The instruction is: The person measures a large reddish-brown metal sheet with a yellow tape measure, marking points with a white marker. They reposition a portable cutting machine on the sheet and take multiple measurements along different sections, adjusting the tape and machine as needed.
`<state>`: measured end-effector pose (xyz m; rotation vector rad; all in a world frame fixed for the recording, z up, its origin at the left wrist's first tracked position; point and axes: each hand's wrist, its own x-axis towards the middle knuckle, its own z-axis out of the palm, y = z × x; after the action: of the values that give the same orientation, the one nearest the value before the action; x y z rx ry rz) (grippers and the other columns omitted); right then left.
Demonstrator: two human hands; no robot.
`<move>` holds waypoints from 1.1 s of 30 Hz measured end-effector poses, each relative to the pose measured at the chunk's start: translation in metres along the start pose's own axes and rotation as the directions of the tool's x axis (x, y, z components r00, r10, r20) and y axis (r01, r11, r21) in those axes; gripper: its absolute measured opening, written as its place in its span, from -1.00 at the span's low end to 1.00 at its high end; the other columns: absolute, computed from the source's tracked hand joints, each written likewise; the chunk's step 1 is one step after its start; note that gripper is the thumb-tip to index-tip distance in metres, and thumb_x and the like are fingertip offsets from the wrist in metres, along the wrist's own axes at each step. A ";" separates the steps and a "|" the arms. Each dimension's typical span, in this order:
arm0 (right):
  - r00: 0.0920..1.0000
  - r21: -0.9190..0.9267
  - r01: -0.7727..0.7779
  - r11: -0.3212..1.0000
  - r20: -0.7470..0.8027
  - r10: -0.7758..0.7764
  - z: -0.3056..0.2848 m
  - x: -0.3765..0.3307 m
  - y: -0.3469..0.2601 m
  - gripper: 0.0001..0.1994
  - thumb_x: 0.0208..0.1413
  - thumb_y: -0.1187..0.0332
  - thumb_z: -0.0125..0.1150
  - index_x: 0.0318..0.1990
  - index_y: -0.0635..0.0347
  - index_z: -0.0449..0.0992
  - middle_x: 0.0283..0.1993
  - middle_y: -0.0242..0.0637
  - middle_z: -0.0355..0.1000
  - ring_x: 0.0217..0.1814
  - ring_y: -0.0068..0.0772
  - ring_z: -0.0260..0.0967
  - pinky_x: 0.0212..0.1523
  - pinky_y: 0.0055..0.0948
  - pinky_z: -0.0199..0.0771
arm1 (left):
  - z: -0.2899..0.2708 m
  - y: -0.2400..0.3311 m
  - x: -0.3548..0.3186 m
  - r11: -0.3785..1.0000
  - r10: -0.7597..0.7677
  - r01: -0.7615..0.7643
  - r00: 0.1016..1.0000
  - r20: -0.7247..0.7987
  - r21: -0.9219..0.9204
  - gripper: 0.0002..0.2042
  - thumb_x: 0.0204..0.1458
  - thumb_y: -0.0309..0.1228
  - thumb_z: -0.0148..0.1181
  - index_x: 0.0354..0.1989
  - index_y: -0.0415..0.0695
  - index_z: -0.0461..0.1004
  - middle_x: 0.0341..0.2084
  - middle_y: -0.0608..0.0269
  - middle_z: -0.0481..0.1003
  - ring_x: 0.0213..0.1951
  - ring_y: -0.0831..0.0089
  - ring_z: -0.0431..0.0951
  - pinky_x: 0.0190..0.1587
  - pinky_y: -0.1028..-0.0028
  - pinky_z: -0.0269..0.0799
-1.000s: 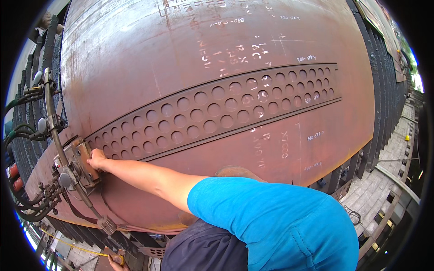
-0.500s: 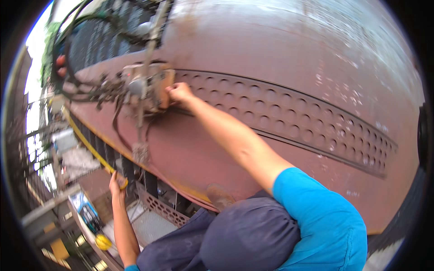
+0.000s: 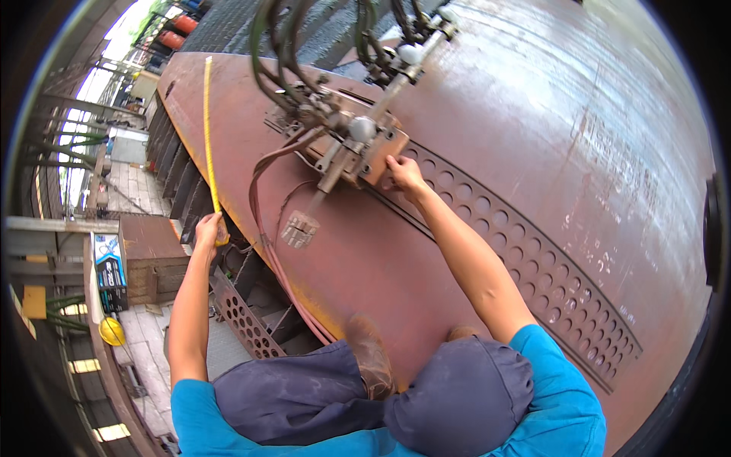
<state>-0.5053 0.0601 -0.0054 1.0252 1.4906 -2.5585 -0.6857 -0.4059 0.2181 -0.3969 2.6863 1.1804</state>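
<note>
Head view shows me a person bent over a large reddish-brown steel plate [image 3: 343, 274], both arms stretched forward. The left hand [image 3: 207, 231] has its fingers folded around the case of a yellow metal tape measure [image 3: 209, 137]; the blade reaches out above the plate near its left edge, and whether its tip touches I cannot tell. The right hand [image 3: 405, 174] has bent fingers, nearly closed, at the copper-brown side of a box-shaped metal carriage [image 3: 379, 161] with hoses — if they grip or only press, I cannot say. This carriage is at the near end of a dark flat track with round holes [image 3: 502, 236]. To my judgement, the tape should be straight and untwisted, clear of the hoses [image 3: 283, 57] — and the carriage pushed evenly, without jerking.
</note>
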 end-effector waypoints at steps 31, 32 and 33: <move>0.910 -0.438 -0.412 0.799 -0.150 0.387 -0.226 -0.196 0.009 -0.67 0.48 0.18 -0.08 0.25 0.10 0.33 0.14 -0.26 0.31 -0.09 -0.27 0.36 -0.14 -0.02 0.75 | 0.137 -0.016 0.101 0.960 0.168 -0.249 0.881 0.443 0.131 -0.77 0.09 -0.32 0.33 -0.22 -0.24 0.57 -0.64 0.28 0.49 -0.70 0.49 0.41 -0.65 0.38 0.34; 0.922 -0.374 -0.388 0.843 -0.147 0.359 -0.245 -0.203 0.021 -0.68 0.49 0.18 -0.08 0.24 0.10 0.33 0.14 -0.26 0.31 -0.10 -0.28 0.36 -0.16 -0.03 0.75 | 0.137 -0.011 0.097 0.956 0.181 -0.268 0.862 0.474 0.121 -0.78 0.11 -0.34 0.32 -0.23 -0.26 0.55 -0.64 0.29 0.48 -0.70 0.51 0.40 -0.66 0.40 0.31; 0.934 -0.306 -0.356 0.883 -0.141 0.328 -0.259 -0.212 0.031 -0.68 0.49 0.18 -0.08 0.23 0.11 0.33 0.13 -0.27 0.31 -0.10 -0.28 0.37 -0.18 -0.04 0.74 | 0.135 -0.001 0.093 0.951 0.196 -0.288 0.843 0.501 0.114 -0.79 0.13 -0.36 0.31 -0.24 -0.27 0.54 -0.64 0.30 0.48 -0.71 0.52 0.39 -0.66 0.41 0.28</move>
<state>-0.1916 0.1801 -0.0021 1.2284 1.5209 -1.9708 -0.7661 -0.3226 0.1021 0.2540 2.4052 0.9154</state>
